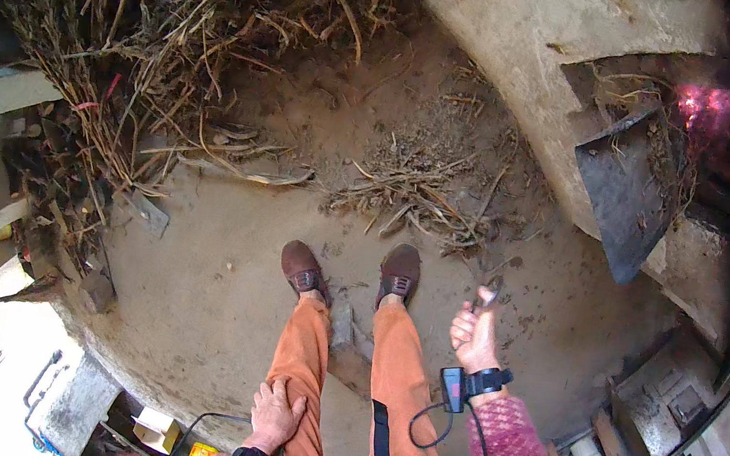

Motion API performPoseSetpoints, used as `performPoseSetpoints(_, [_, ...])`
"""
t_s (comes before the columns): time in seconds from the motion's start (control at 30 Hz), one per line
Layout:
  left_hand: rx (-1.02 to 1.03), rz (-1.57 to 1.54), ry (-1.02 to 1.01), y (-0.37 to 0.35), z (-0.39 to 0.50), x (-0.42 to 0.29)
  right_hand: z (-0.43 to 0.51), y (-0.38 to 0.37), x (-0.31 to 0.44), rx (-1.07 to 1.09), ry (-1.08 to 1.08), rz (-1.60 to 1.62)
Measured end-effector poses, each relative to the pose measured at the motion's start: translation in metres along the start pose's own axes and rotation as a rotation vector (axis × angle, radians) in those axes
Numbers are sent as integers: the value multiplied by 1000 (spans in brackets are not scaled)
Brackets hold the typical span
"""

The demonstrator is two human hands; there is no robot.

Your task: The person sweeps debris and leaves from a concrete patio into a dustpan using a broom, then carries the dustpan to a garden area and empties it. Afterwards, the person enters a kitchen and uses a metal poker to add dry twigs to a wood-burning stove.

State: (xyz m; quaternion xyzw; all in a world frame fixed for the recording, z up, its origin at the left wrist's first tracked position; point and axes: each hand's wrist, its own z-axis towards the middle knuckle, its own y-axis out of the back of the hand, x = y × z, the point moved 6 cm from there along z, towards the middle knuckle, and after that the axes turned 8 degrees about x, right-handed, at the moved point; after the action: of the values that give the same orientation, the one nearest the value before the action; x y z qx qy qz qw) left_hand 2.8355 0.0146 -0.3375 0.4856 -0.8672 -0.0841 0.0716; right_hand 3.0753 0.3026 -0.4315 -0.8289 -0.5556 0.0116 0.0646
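Note:
My right hand (477, 332), with a strapped device at its wrist, is closed on a small dark tool (491, 291), possibly metal tongs; its exact kind is unclear. My left hand (276, 412) rests on my orange trouser leg, fingers spread and holding nothing. Ahead of my shoes lies a loose heap of dry stalks and twigs (421, 198) on the dirt floor. At the upper right, a dark metal sheet (626, 182) bears dry roots and debris beside the opening of a clay stove (515, 42). Inside that opening is a pink-red glow (709, 105).
A large pile of dry brushwood (228, 6) fills the upper left, with smaller wood and debris (64, 190) beneath it. A soot-marked block structure (656, 404) stands at the lower right. An open cardboard box (156, 429) sits on a shelf at the lower left.

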Motion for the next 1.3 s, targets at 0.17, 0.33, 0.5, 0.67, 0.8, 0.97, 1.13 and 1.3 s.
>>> performPoseSetpoints(0.17, [-12,-4,-1,1,-2,-4,-28,-59,-22,94,174,-561])
performPoseSetpoints(0.33, [-7,-22,9,-3,-3,0,-36,-101,-16,219,209,-965])
performPoseSetpoints(0.5, [22,-54,26,-5,-2,3,-41,-114,3,228,318,-1173])
performPoseSetpoints(0.67, [31,-79,21,-5,-3,5,-86,-94,2,253,448,-1301])
performPoseSetpoints(0.8, [21,-92,6,-4,-3,8,-120,-71,-8,175,353,-1398])
performPoseSetpoints(0.97, [-12,-102,-18,-5,-3,11,-113,-69,-23,106,350,-1305])
performPoseSetpoints(1.13, [-29,-104,-27,-7,-3,18,-71,-88,-28,0,534,-1502])
performPoseSetpoints(1.3, [-41,-121,-35,-10,-1,25,-35,-101,-18,-150,519,-1540])
